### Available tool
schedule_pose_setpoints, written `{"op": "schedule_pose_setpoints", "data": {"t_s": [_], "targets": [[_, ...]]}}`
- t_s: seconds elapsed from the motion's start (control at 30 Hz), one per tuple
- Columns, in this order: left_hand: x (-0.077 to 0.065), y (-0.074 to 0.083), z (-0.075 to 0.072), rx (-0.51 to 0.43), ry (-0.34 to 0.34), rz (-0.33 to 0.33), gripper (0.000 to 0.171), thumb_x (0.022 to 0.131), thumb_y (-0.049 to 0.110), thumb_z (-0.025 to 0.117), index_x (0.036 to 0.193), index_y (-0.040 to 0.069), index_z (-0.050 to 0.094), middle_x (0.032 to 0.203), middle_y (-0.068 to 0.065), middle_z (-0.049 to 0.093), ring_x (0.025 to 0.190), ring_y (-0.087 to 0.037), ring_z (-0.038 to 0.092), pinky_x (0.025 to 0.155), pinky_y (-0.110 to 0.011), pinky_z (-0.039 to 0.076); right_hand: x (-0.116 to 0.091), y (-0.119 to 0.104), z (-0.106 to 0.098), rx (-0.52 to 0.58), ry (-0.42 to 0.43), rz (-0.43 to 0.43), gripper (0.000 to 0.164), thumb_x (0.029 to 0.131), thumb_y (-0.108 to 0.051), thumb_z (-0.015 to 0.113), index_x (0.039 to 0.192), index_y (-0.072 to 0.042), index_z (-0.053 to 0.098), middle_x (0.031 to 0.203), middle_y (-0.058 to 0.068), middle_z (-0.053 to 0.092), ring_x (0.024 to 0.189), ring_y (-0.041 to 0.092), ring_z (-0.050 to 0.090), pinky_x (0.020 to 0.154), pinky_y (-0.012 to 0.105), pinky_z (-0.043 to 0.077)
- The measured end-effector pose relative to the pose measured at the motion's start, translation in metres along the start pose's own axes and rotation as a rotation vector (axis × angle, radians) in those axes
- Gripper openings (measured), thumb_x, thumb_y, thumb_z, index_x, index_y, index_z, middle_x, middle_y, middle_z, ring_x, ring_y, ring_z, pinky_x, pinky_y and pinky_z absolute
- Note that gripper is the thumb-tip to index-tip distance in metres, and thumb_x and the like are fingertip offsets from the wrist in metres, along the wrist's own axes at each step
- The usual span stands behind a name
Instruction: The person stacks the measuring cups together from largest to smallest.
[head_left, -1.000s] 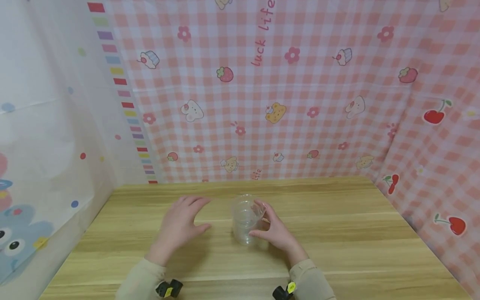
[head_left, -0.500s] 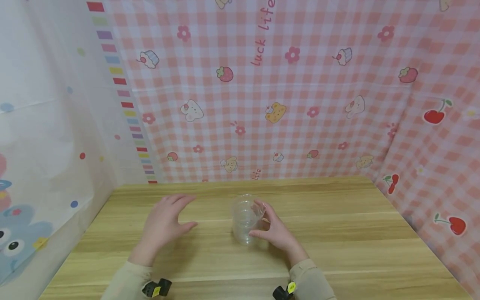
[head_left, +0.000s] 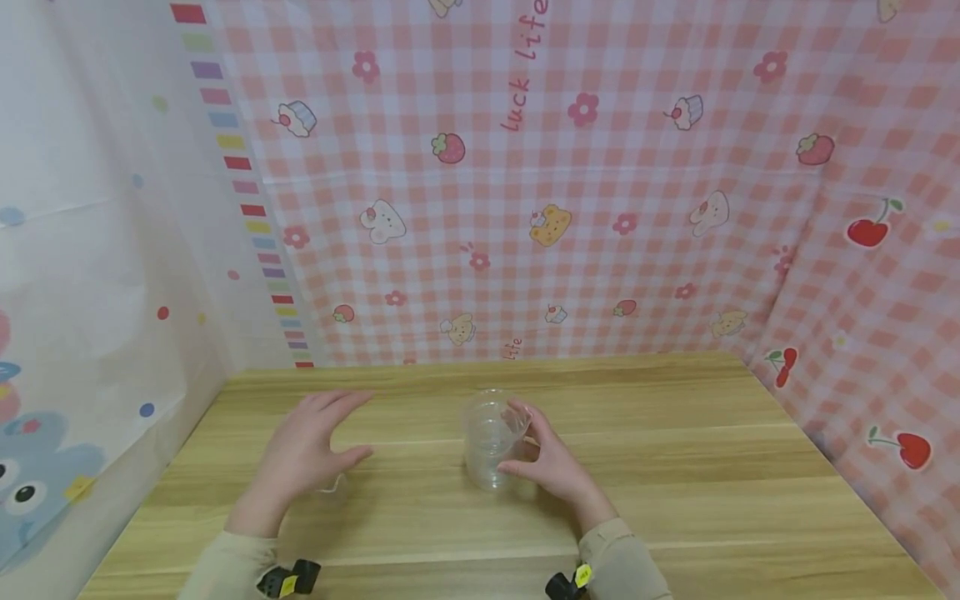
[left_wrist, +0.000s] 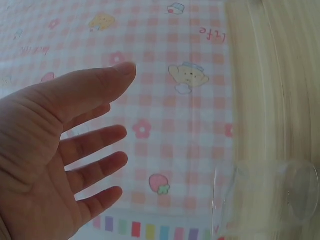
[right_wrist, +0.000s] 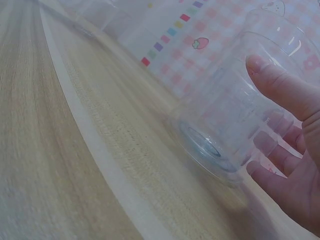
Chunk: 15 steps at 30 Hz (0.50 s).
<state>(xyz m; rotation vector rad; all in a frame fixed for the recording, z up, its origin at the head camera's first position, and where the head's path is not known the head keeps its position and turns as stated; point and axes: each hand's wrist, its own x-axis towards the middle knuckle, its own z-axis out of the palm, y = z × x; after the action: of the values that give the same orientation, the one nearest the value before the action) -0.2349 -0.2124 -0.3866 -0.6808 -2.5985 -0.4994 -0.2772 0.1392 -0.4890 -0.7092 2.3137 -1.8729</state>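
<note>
My right hand [head_left: 551, 462] grips a clear plastic cup [head_left: 487, 442] from its right side, thumb in front and fingers around the wall. In the right wrist view the cup [right_wrist: 215, 120] stands upright, its base at the table. My left hand [head_left: 303, 446] is held over the table at the left, fingers apart and thumb spread, with nothing between them. Just below that hand a thin clear edge [head_left: 331, 485] shows; a see-through plastic thing [left_wrist: 265, 200] also appears at the lower right of the left wrist view, its kind hard to make out.
The wooden table [head_left: 675, 483] runs back to a pink checked cloth [head_left: 637, 167] hung behind it. A white cloth [head_left: 97, 275] closes the left side and more checked cloth [head_left: 885, 333] the right. Black cameras [head_left: 288, 577] sit on both wrists.
My left hand has moved left, away from the cup, and the clear edge beneath it has come into sight. The right hand and its cup have stayed in place.
</note>
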Motion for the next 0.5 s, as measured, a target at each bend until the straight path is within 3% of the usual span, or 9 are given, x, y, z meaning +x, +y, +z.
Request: {"op": "schedule_pose_setpoints", "data": {"t_s": [0.5], "targets": [[-0.017, -0.022, -0.006, -0.028, 0.01, 0.069, 0.071, 0.066, 0.018, 0.092, 0.13, 0.005, 0.063, 0.123, -0.017, 0.063, 0.112, -0.041, 0.057, 0.091, -0.062, 0.045, 0.001, 0.0, 0.0, 0.0, -0.005, 0.012, 0.089, 0.083, -0.006, 0.079, 0.154, -0.014, 0.026, 0.155, 0.019, 0.033, 0.136, 0.042, 0.039, 0.11, 0.054, 0.034]]}}
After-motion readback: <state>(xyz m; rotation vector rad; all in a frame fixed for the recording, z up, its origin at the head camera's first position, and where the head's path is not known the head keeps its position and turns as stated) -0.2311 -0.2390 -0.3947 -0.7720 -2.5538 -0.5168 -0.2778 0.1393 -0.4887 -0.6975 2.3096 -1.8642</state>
